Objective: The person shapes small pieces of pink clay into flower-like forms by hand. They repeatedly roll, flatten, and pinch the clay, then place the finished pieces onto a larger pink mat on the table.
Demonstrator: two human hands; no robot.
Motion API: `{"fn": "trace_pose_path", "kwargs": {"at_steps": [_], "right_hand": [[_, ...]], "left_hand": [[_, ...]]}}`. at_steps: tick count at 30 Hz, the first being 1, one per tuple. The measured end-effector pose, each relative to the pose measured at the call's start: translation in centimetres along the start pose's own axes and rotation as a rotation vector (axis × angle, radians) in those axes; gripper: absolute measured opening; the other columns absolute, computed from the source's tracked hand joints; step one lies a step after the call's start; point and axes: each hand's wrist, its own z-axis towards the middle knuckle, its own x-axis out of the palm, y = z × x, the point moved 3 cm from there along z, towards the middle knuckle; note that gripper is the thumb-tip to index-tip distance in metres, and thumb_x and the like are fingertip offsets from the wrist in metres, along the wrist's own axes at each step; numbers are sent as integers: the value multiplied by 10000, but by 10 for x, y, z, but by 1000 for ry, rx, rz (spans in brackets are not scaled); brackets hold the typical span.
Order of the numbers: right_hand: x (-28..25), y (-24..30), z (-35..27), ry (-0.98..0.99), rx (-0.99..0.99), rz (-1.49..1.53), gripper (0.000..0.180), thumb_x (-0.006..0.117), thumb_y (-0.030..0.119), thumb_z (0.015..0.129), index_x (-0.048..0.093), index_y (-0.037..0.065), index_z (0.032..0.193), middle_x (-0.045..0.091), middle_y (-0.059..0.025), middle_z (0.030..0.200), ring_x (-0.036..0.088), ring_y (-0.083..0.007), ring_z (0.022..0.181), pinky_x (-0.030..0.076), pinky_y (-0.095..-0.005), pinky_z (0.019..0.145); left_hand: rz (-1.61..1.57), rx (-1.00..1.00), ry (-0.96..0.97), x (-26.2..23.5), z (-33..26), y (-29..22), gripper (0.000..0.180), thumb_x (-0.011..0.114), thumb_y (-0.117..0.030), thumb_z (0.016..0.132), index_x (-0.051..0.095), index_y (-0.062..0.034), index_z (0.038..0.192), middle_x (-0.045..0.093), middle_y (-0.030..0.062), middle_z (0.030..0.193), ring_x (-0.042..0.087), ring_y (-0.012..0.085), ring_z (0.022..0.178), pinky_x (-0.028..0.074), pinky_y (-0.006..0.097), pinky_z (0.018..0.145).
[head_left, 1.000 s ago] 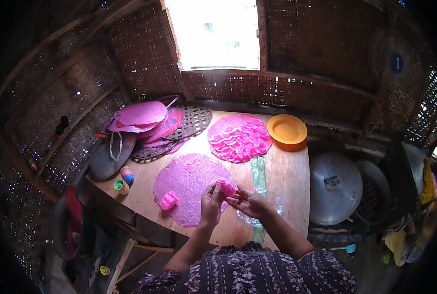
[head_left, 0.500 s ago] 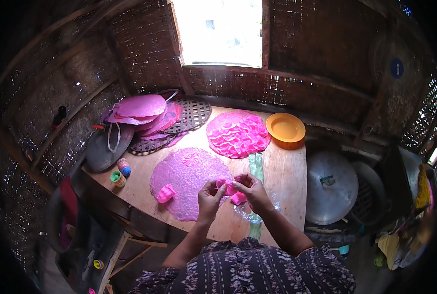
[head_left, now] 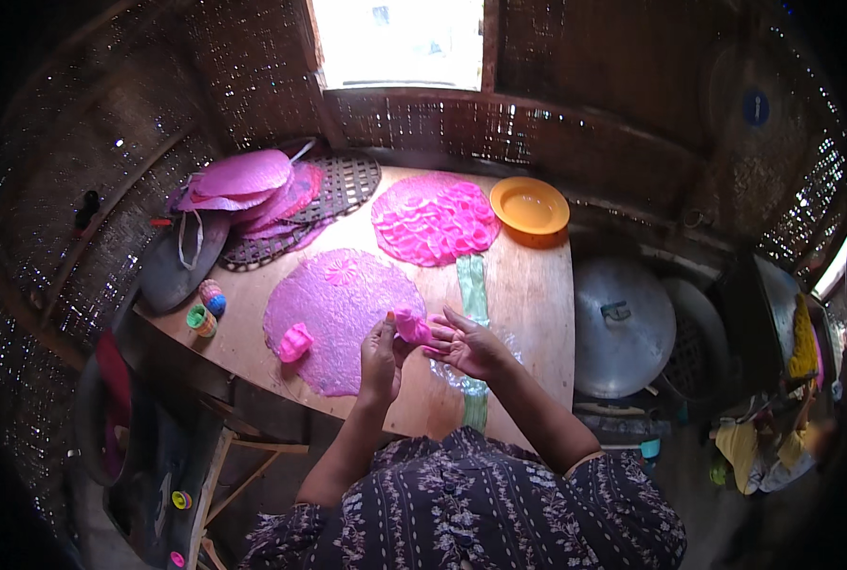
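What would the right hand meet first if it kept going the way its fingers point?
The right hand points leftward, so first the pink lump pinched in the left hand, already touching it. Depth is uncertain.

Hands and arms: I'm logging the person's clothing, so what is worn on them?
Both hands, left and right, are bare, without gloves. The forearms are uncovered. A dark garment with a small pale floral print and short sleeves ends near the elbows.

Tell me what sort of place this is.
Probably a small home workshop or kitchen in a woven-bamboo hut: woven walls, a wooden table with flat pink sheets, and a big metal pot lid beside it.
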Motion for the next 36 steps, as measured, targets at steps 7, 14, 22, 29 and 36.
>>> {"fn": "trace_pose_path", "kwargs": {"at_steps": [7, 14, 22, 29, 36], "right_hand": [[-11, -10, -4, -133, -405, -22, 366, 605, 117, 934, 428, 36, 1244, 629, -124, 1035, 650, -219, 899, 546, -373, 768], [31, 7, -40, -268, -913, -844, 409, 682, 4, 838, 494, 34, 1200, 647, -106, 972, 641, -167, 902, 525, -296, 759], [67, 28, -66, -81, -1301, -1780, 624, 676, 38, 804, 461, 140, 1380, 666, -61, 888, 638, -235, 840, 400, -360, 825], [79, 42, -67, 5, -1142, -2057, 626, 683, 50, 798, 452, 126, 1375, 631, -67, 799, 640, -231, 832, 419, -372, 840], [78, 56, -57, 108, -582, -1699, 599, 664, 19, 817, 423, 83, 1363, 668, -123, 822, 677, -272, 788, 534, -375, 741]], "left_hand": [[408, 178, -132, 3, -5, 16, 258, 626, -140, 940, 633, 35, 1130, 677, 81, 1007, 646, 121, 919, 536, 267, 812], [547, 202, 4, 19, -7, 12, 253, 644, -39, 905, 628, 37, 1146, 692, 86, 1002, 659, 120, 875, 551, 258, 763], [721, 214, 96, 30, -9, -4, 267, 646, -35, 895, 621, 51, 1147, 698, 99, 966, 672, 138, 845, 559, 272, 759], [1066, 338, 172, 33, -15, -15, 203, 684, -78, 843, 688, -7, 1034, 700, 89, 895, 691, 155, 784, 549, 273, 707], [72, -243, 188, 13, -11, 12, 301, 531, -99, 974, 563, 45, 1237, 618, 136, 1192, 633, 201, 1049, 522, 314, 926]]}}
